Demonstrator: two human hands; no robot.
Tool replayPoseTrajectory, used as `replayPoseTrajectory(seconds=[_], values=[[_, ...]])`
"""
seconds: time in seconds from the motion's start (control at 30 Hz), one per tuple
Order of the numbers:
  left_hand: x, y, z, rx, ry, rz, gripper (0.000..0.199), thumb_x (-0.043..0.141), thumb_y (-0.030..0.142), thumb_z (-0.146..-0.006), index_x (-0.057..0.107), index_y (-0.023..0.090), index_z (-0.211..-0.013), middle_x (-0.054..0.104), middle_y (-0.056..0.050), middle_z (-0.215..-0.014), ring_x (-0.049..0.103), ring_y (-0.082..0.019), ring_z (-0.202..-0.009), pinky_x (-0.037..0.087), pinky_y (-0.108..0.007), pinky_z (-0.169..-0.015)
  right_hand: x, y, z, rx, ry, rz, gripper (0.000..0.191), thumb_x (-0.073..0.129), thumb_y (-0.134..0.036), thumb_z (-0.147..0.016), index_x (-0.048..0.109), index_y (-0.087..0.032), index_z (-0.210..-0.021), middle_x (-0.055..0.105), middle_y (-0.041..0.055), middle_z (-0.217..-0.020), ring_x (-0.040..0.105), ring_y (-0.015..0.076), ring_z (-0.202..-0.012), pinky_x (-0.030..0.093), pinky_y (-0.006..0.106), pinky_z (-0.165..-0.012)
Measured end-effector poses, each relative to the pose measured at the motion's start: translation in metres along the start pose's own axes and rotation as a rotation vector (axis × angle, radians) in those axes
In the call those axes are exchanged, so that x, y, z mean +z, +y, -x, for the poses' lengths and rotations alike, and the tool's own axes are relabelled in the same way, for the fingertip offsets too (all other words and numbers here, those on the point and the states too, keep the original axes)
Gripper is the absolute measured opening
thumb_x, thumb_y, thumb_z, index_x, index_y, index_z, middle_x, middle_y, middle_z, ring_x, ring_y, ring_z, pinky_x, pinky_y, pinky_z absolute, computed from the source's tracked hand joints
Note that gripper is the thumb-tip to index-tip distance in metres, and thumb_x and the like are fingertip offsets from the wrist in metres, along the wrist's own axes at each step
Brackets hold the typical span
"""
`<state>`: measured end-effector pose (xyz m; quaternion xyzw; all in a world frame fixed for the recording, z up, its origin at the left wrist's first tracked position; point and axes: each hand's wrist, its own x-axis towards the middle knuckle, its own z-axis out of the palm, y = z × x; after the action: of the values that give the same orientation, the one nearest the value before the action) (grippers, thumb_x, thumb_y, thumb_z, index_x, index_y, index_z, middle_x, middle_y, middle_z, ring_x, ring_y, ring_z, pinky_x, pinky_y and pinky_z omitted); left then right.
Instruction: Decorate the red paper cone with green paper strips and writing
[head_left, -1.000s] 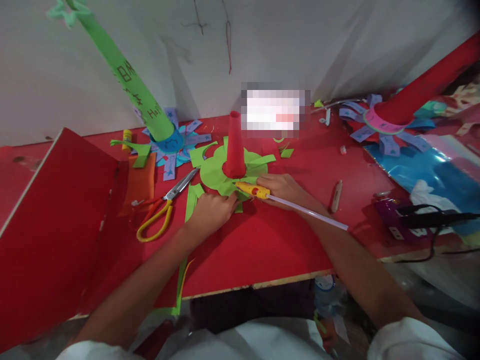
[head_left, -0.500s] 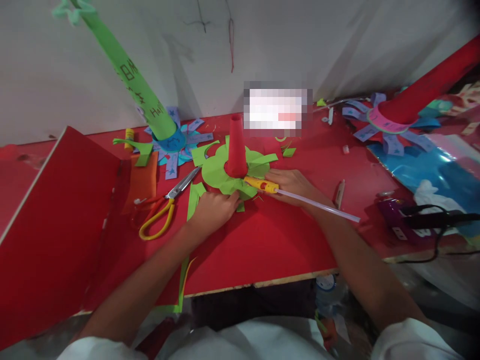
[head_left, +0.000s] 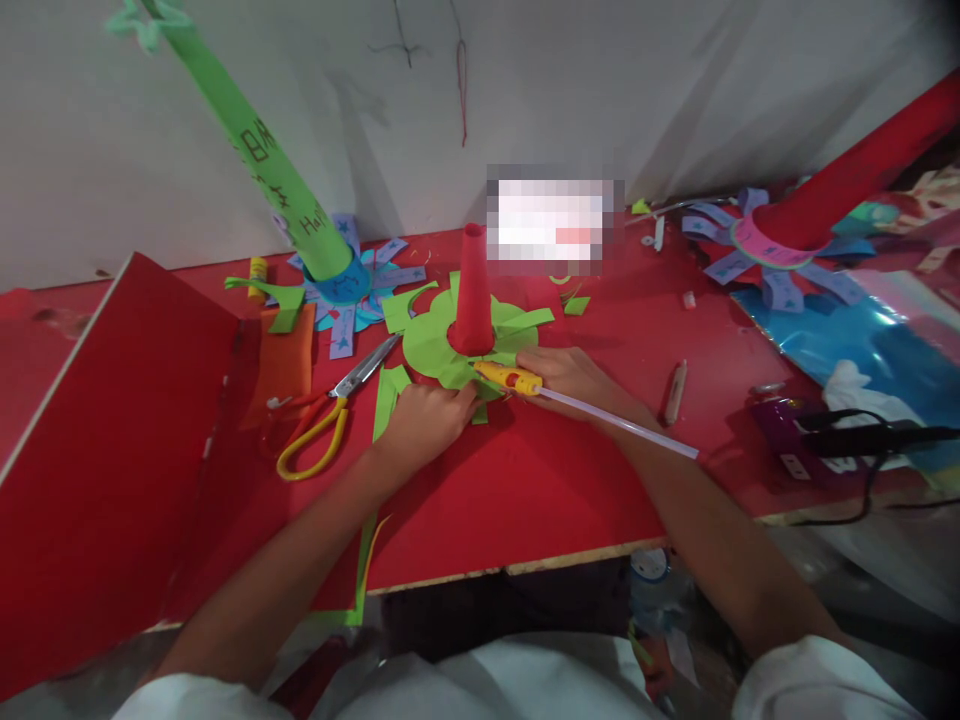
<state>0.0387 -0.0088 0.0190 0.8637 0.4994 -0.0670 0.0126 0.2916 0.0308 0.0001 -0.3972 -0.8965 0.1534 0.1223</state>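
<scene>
Since the earlier frame, your right hand (head_left: 562, 375) and the yellow glue gun (head_left: 517, 379) moved left, tip now nearer your left hand (head_left: 427, 420). Left hand about the same.

Step looks like gluing at the near edge of the green paper flower (head_left: 429, 345), centre of frame; red paper cone (head_left: 473, 300) upright in its middle. Right fingers closed on the gun, partly hidden, clear stick (head_left: 615, 420) out the back. Left fingers curled together at the flower's lower edge; can't tell if they pinch it. Next move calls for a steady tip, kept off the left fingertips, I'd judge.

Surface: red table (head_left: 525, 500). Scissors (head_left: 360, 368) left of the flower, orange paper (head_left: 287, 350) beyond their handles. Green tube (head_left: 255, 150) upper left, on a blue base; red tube (head_left: 862, 180) upper right. Pen (head_left: 676, 392) right of centre, purple box (head_left: 780, 420) farther right. Grey wall (head_left: 562, 80) behind, thin wires (head_left: 462, 95) hanging at top centre.
</scene>
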Motion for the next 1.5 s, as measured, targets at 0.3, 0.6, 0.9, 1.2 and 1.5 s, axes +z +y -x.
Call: replayPoseTrajectory(seconds=[0.3,0.6,0.9,1.2,1.5], values=[[-0.001,0.001,0.0,-0.002,0.002,-0.013,0.042,0.038,0.043,-0.107,0.071,0.019,-0.118,0.075,-0.012,-0.078,0.075,-0.031,-0.075,0.046,-0.033,-0.062,0.0,0.007,0.002,0.064,-0.003,0.018,0.03,0.051,-0.047,-0.102,0.06,-0.02,-0.094,0.065,0.0044,-0.087,0.054,0.0172,-0.073,0.021,0.031,-0.061],[-0.001,0.002,0.001,0.005,0.001,-0.008,0.042,0.037,0.042,-0.108,0.07,0.018,-0.12,0.075,-0.013,-0.076,0.074,-0.03,-0.074,0.047,-0.033,-0.064,-0.007,0.006,0.007,0.003,-0.01,0.05,0.036,0.047,-0.052,-0.104,0.059,-0.02,-0.095,0.067,0.0066,-0.092,0.059,0.0198,-0.081,0.023,0.034,-0.062],[-0.002,0.001,0.001,0.019,-0.012,-0.035,0.042,0.036,0.04,-0.108,0.069,0.017,-0.121,0.076,-0.015,-0.08,0.076,-0.032,-0.078,0.045,-0.033,-0.061,-0.011,-0.018,0.002,0.011,-0.009,0.055,0.032,0.049,-0.049,-0.104,0.059,-0.02,-0.095,0.066,0.0052,-0.089,0.055,0.0177,-0.076,0.018,0.033,-0.06],[0.001,-0.001,0.001,0.029,-0.002,-0.038,0.043,0.036,0.042,-0.108,0.066,0.018,-0.128,0.076,-0.015,-0.08,0.076,-0.032,-0.078,0.046,-0.032,-0.06,-0.007,-0.015,0.004,0.015,0.03,0.086,0.037,0.045,-0.049,-0.105,0.062,-0.018,-0.096,0.066,0.0058,-0.088,0.053,0.0172,-0.072,0.015,0.032,-0.058],[0.0,0.0,0.002,0.032,-0.006,-0.023,0.043,0.036,0.04,-0.108,0.067,0.016,-0.125,0.075,-0.016,-0.08,0.075,-0.033,-0.077,0.048,-0.034,-0.061,-0.003,0.002,0.005,0.042,0.107,0.025,0.037,0.046,-0.052,-0.104,0.06,-0.021,-0.089,0.064,0.0039,-0.084,0.055,0.0175,-0.075,0.02,0.031,-0.061]])
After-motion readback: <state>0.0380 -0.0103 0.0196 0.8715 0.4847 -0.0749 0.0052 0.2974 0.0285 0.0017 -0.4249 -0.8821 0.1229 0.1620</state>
